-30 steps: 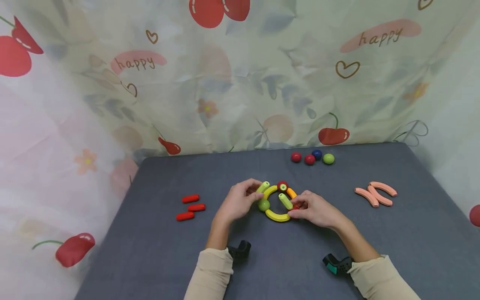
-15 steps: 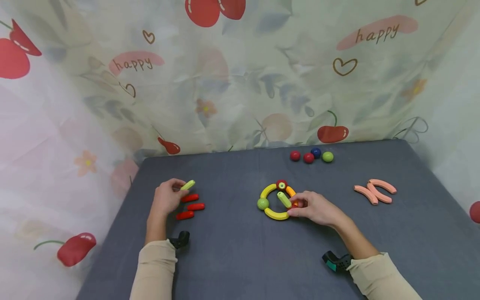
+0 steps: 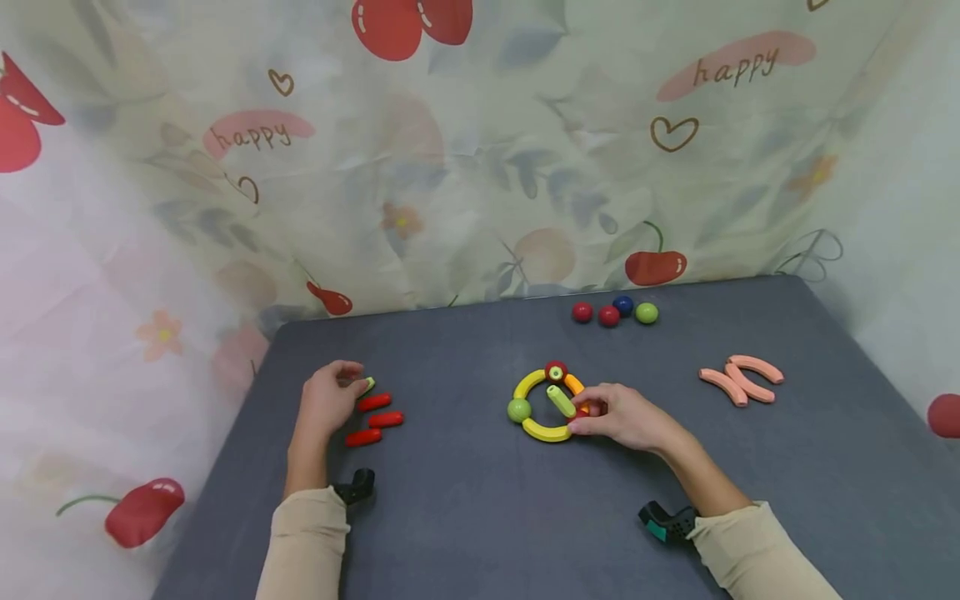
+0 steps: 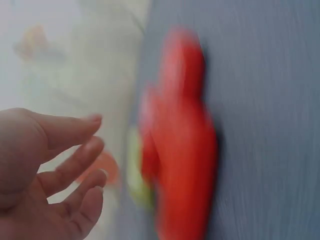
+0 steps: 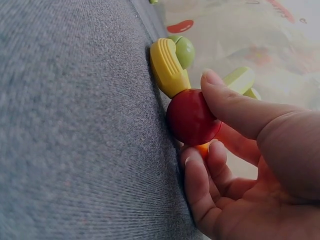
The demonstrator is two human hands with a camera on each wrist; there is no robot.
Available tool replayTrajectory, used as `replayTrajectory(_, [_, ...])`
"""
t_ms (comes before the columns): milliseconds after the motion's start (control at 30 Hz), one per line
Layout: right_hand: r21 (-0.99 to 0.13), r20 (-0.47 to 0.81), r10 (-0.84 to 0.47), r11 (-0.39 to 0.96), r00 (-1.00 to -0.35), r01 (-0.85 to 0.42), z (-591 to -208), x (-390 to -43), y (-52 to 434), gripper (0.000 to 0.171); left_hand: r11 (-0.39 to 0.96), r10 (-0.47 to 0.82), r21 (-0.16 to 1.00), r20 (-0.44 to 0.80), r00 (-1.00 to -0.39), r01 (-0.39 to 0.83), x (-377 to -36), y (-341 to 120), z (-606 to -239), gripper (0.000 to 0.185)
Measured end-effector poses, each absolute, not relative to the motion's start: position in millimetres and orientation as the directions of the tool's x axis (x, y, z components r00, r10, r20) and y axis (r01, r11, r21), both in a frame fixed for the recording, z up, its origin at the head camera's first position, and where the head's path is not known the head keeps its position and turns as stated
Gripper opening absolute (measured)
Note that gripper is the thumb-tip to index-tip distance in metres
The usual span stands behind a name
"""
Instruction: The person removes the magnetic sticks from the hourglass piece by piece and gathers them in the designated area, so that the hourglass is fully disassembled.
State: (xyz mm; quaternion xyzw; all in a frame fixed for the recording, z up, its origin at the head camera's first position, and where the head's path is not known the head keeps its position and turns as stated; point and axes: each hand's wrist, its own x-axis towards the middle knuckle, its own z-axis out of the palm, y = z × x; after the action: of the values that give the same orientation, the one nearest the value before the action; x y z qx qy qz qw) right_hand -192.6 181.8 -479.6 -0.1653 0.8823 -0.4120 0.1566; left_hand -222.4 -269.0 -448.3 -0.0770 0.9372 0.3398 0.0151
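Above the table's left side is my left hand (image 3: 327, 402), behind the red sticks (image 3: 375, 402). In the left wrist view its thumb and fingers stand apart with nothing between them; a light green stick (image 4: 136, 172) lies beyond them, partly hidden by the blurred red sticks. My right hand (image 3: 622, 417) pinches a red ball (image 5: 192, 117) at the right of a ring made of yellow curved sticks (image 3: 546, 431), an orange curved stick (image 3: 573, 384), a green ball (image 3: 519, 409) and another red ball (image 3: 556, 369). A light green stick (image 3: 561, 401) slants up from the held ball.
Two red balls, a blue ball (image 3: 622, 305) and a green ball (image 3: 647, 313) lie near the table's back edge. Pink curved sticks (image 3: 750, 382) are at the right. A patterned cloth (image 3: 450, 167) hangs behind the grey table (image 3: 465, 517).
My left hand has carried a light green stick left from the ring to behind the red sticks, lowered it and let go. My right hand stays at the red ball.
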Motion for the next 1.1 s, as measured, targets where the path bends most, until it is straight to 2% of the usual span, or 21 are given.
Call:
replayTrajectory(167, [-0.787, -0.146, -0.422, 0.597, -0.895, -0.153, -482, -192, 182, 0.040, 0.695, 0.030, 0.716, 0.061, -0.998, 0.065, -211, -199, -425, 0.031])
replayTrajectory(300, [-0.790, -0.146, -0.429, 0.593, -0.892, -0.156, -484, -191, 182, 0.038, 0.632, 0.206, 0.748, 0.087, -0.975, 0.201, -199, -132, -427, 0.030])
replayTrajectory(433, [-0.793, -0.135, -0.432, 0.587, -0.892, -0.164, -484, -191, 183, 0.036, 0.596, 0.320, 0.765, 0.053, -0.946, 0.244, -191, -80, -440, 0.035])
replayTrajectory(567, [-0.796, -0.123, -0.446, 0.577, -0.887, -0.180, -481, -192, 184, 0.035, 0.574, 0.337, 0.786, 0.029, -0.941, 0.230, -188, -52, -450, 0.035])
replayTrajectory(767, [-0.789, -0.115, -0.450, 0.583, -0.885, -0.194, -480, -193, 182, 0.035, 0.556, 0.332, 0.797, 0.045, -0.942, 0.234, -186, -42, -458, 0.024])
replayTrajectory(933, [-0.778, -0.119, -0.461, 0.593, -0.880, -0.206, -478, -193, 179, 0.032, 0.451, 0.343, 0.865, 0.061, -0.937, 0.221, -187, -59, -456, 0.020])
replayTrajectory(1100, [-0.772, -0.140, -0.449, 0.607, -0.883, -0.186, -478, -192, 180, 0.033, 0.438, 0.207, 0.879, 0.106, -0.973, 0.189, -195, -105, -444, 0.021])
